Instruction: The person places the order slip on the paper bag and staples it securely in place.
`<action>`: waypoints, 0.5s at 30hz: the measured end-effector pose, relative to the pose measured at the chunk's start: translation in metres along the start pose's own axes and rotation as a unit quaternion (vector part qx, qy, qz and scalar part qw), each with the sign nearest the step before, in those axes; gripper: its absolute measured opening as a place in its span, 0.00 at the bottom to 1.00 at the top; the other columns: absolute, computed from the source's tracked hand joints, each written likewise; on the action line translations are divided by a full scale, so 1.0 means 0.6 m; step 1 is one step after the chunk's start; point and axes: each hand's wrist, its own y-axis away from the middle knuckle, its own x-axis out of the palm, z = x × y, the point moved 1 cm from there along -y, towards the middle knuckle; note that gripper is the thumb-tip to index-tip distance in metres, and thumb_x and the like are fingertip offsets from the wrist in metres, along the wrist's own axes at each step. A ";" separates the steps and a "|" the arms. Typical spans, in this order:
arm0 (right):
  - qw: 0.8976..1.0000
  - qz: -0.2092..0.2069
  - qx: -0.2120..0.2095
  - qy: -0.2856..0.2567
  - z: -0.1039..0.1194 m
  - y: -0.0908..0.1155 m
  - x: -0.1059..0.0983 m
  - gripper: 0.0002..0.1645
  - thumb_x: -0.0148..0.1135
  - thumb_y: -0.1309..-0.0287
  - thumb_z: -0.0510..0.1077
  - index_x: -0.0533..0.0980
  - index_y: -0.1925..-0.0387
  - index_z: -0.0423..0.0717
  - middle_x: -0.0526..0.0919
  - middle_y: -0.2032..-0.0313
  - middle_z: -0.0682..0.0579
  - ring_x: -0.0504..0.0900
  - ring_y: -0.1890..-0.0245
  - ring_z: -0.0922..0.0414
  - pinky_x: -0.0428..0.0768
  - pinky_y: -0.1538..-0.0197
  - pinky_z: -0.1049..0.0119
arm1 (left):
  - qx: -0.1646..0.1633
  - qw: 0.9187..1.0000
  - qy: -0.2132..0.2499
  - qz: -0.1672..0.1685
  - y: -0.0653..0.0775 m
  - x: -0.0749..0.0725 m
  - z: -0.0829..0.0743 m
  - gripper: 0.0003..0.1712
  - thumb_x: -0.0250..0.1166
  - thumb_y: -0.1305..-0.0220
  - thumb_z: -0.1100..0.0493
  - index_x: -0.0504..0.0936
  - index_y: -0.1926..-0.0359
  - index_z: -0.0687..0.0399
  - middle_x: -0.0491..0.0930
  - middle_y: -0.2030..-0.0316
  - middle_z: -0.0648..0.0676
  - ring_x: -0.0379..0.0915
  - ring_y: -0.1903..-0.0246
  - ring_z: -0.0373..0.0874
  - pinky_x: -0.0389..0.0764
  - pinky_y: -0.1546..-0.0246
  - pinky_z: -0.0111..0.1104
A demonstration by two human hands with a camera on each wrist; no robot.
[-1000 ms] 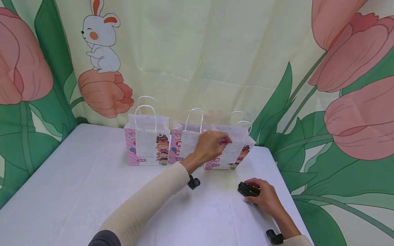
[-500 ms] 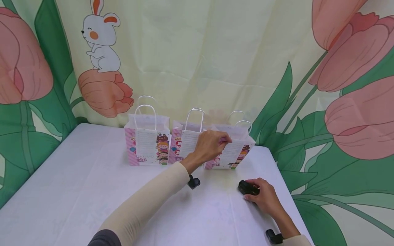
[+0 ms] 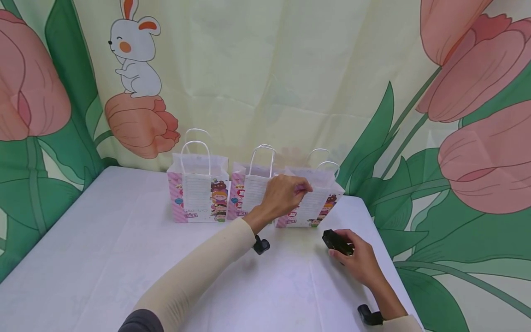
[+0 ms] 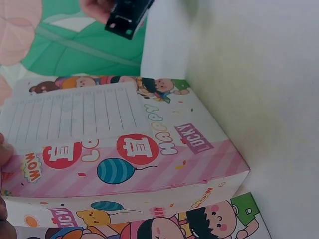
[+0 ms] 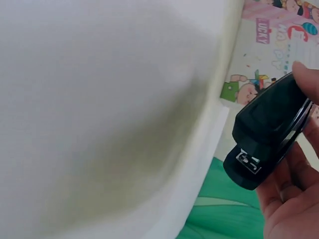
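Three paper gift bags with cartoon prints stand in a row: the left bag (image 3: 178, 216), the middle bag (image 3: 237, 191) and the right bag (image 3: 298, 221). Each has a lined paper slip on its front. My left hand (image 3: 284, 196) pinches the right bag's top edge, where the lined slip (image 4: 75, 114) lies; in the left wrist view only its fingertips (image 4: 5, 153) show at the left edge. My right hand (image 3: 360, 258) grips a black stapler (image 5: 271, 117) raised off the table, its front end pointing toward the right bag.
A white cloth covers the table (image 3: 103, 258). Behind it hangs a curtain (image 3: 315, 69) printed with tulips and a rabbit. White twisted handles (image 3: 196, 144) rise above the bags. The table's right edge runs close beside my right hand.
My right hand has lifted the stapler off the table and tilted it, moving slightly away from me toward the right bag. My left hand stays in place on the bag.
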 end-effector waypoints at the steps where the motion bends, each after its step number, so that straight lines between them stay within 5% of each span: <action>1: 1.000 -0.002 -0.001 -0.005 0.004 0.000 -0.001 0.33 0.79 0.41 0.42 0.77 0.35 0.50 0.86 0.42 0.41 0.83 0.43 0.43 0.86 0.43 0.48 | 0.000 1.000 0.000 0.001 0.000 0.000 0.000 0.07 0.70 0.28 0.54 0.94 0.57 0.42 0.93 0.57 0.46 0.86 0.64 0.39 0.75 0.70 0.21; 15: 0.998 -0.048 -0.025 -0.042 0.026 -0.011 -0.014 0.35 0.74 0.34 0.48 0.71 0.29 0.53 0.84 0.38 0.39 0.82 0.39 0.40 0.82 0.39 0.36 | 0.003 1.000 0.003 -0.001 0.000 0.000 0.000 0.07 0.70 0.27 0.54 0.94 0.57 0.43 0.93 0.56 0.46 0.88 0.62 0.40 0.75 0.71 0.20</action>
